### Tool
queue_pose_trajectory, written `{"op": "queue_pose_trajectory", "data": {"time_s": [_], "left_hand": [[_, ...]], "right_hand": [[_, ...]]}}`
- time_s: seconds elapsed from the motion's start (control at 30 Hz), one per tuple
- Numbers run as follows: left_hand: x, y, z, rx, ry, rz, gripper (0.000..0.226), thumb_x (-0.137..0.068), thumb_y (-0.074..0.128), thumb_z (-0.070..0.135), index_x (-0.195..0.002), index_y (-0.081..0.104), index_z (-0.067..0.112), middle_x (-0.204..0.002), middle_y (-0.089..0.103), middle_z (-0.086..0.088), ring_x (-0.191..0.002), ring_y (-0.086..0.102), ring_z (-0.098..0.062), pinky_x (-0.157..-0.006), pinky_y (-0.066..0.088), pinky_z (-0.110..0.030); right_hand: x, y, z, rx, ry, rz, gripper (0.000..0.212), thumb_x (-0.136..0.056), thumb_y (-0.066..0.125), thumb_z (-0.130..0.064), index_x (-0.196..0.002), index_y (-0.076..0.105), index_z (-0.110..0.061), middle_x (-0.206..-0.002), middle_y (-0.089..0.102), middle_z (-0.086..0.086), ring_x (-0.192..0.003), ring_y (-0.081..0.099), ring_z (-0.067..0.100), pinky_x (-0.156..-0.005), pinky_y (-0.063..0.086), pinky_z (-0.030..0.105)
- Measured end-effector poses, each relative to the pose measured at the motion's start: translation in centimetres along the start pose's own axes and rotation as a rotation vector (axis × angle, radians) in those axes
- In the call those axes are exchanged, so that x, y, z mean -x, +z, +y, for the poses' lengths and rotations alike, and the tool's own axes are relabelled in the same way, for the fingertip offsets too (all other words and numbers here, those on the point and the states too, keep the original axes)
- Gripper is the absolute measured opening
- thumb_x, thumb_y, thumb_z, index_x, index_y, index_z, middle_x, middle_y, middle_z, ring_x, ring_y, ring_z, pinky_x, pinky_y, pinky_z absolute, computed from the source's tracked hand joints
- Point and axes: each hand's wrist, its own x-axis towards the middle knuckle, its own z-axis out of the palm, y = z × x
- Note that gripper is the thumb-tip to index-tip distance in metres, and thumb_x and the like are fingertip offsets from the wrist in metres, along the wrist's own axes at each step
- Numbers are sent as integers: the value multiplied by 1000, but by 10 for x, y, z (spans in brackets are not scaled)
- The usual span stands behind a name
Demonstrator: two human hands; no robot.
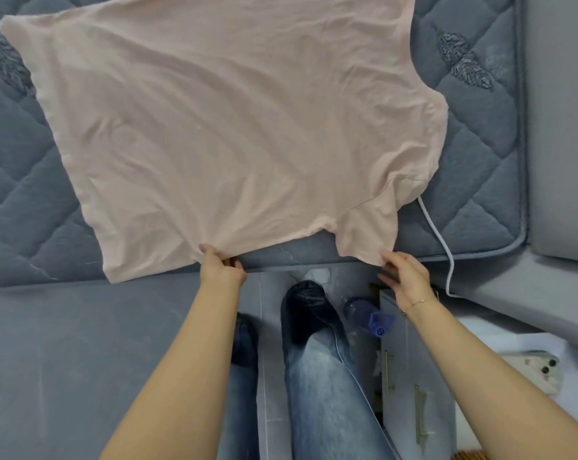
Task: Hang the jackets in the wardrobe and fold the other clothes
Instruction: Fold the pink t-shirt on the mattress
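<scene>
- I saw the pale pink cotton T-shirt (228,127) spread nearly flat on the grey quilted mattress (480,134), its body angled away toward the far left and one short sleeve hanging over the near edge of the bed.
- My left hand (222,267) gripped the shirt's near side edge, thumb on top and fingers (233,261) curled under the cloth — pinching it.
- My right hand (405,275) pinched the hem of the near sleeve, with the other fingers (385,282) loosely spread below it.
- I judged the step in hand to be laying the shirt out for its first fold; no fold had been made yet.
- To do it well, I reckoned both pinches should pull evenly so the wrinkles across the middle smooth out, then the sleeve should go inward onto the body before the sides are folded.
- A white charging cable (437,227) ran from under the sleeve side down over the bed's edge — I thought it could snag the cloth if the shirt were dragged that way.
- Beside the bed a white phone (535,373) lay on a low white surface (480,330), and a blue plastic bottle (369,315) lay near my feet.
</scene>
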Motion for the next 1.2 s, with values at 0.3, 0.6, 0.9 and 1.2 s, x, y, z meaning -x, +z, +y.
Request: {"op": "queue_pose_trajectory", "data": {"time_s": [0.3, 0.6, 0.9, 1.2], "left_hand": [[-24, -23, 28, 277, -16, -280, 34, -84, 73, 37, -114, 71, 20, -106, 74, 0, -104, 69, -19, -86, 57, -32], [-36, -32, 49, 272, 39, -188, 21, -86, 72, 34, -71, 69, 20, -73, 70, 10, -85, 66, -5, -77, 49, -16], [-39, -37, 52, 296, -1, -178, 15, -86, 72, 29, -99, 70, 20, -103, 74, 5, -104, 68, -12, -87, 55, -25], [-25, -46, 68, 190, 245, -68, 31, -92, 66, 16, -123, 63, 15, -104, 72, 1, -74, 67, -10, -56, 51, -14]], "right_hand": [[-31, 39, -58, -36, -60, -148, 48, -84, 71, -44, -123, 64, -16, -119, 69, 3, -109, 65, 20, -93, 53, 38], [-41, 10, -58, -272, -37, 34, 7, -88, 66, -7, -86, 61, -11, -89, 66, 4, -87, 62, 20, -74, 55, 32], [-36, 4, -44, -76, -128, -205, 34, -83, 72, -35, -113, 63, -22, -109, 72, -2, -95, 69, 13, -76, 58, 30], [-25, 8, -32, -116, -90, 16, 25, -80, 77, -17, -103, 66, -15, -93, 71, -5, -90, 67, 18, -67, 55, 30]]}}
